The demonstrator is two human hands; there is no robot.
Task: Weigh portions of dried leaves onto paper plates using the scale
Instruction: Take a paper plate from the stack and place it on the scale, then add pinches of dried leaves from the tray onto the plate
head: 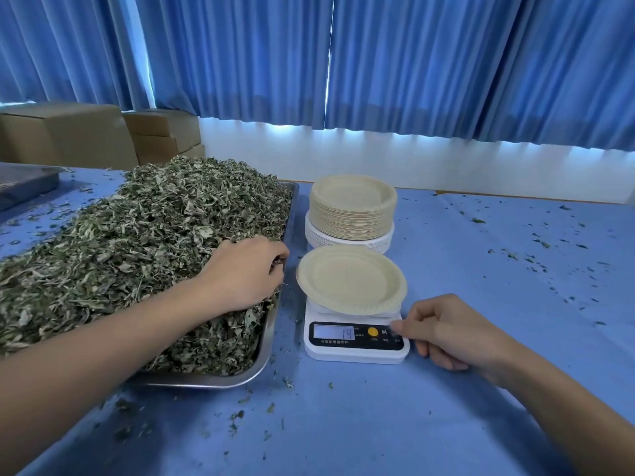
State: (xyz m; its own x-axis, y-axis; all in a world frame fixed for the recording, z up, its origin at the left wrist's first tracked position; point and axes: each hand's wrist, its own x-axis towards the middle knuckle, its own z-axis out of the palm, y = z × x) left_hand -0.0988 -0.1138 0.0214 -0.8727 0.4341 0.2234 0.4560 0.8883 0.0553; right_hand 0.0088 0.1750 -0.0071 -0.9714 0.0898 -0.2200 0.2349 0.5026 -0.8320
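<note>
A big heap of dried green leaves (137, 242) fills a steel tray (271, 341) on the left. My left hand (244, 273) is dug into the heap near the tray's right rim, fingers curled round leaves. A white digital scale (355, 341) stands right of the tray, its display reading 14. An empty cream paper plate (350, 280) sits on the scale. My right hand (446, 331) is at the scale's right end, forefinger tip touching the button panel, other fingers curled. A stack of paper plates (352, 209) stands behind the scale.
A blue cloth (481, 269) covers the table, strewn with leaf crumbs. Another steel tray (24, 182) sits at the far left. Cardboard boxes (68, 132) stand behind it, and blue curtains hang along the back wall.
</note>
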